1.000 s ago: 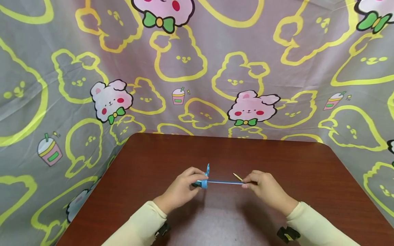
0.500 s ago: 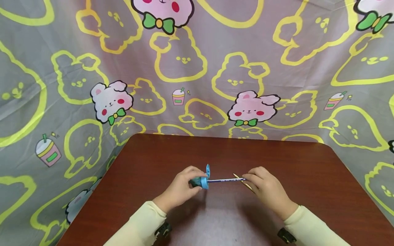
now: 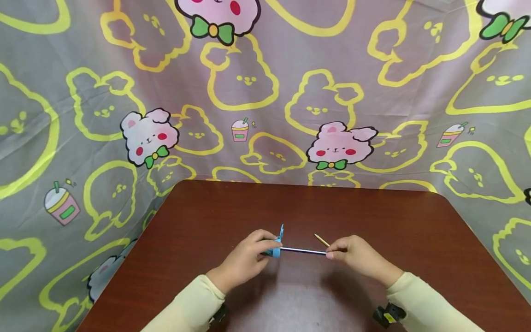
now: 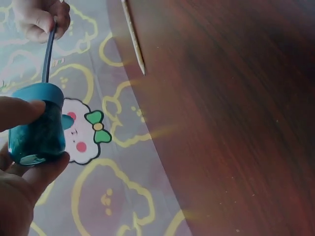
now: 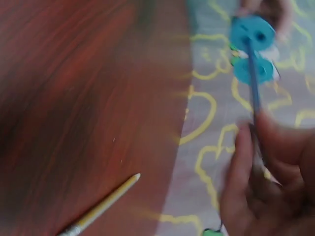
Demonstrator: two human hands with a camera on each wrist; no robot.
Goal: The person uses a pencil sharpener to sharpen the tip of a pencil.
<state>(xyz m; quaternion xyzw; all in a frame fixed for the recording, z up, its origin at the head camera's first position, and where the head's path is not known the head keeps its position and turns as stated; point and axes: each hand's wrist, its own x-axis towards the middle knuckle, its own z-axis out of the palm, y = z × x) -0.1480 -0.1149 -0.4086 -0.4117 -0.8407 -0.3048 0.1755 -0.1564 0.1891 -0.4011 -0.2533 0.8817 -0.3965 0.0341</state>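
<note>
My left hand [image 3: 242,260] grips a blue pencil sharpener [image 4: 37,135] with a see-through body, held sideways over the table. Its flip lid [image 5: 266,70] hangs open, and two holes show in the top in the right wrist view. A dark blue striped pencil [image 3: 303,251] has its front end in one hole; that tip is hidden inside. The far end of this pencil is pinched between thumb and fingers of my right hand [image 3: 362,258]. Just behind the right fingers, a yellowish pencil [image 3: 321,239] lies on the table, partly covered by that hand in the head view.
A dark reddish-brown wooden table [image 3: 232,203] spreads under both hands. Grey cloth [image 3: 265,92] printed with yellow outlines and rabbit faces hangs around its back and sides. Dark straps [image 3: 389,315] sit at both wrists.
My right hand shifts and turns around the end of the striped pencil, lifting a little and then dropping lower. The sharpener tilts slightly in my left hand. The yellowish pencil stays put.
</note>
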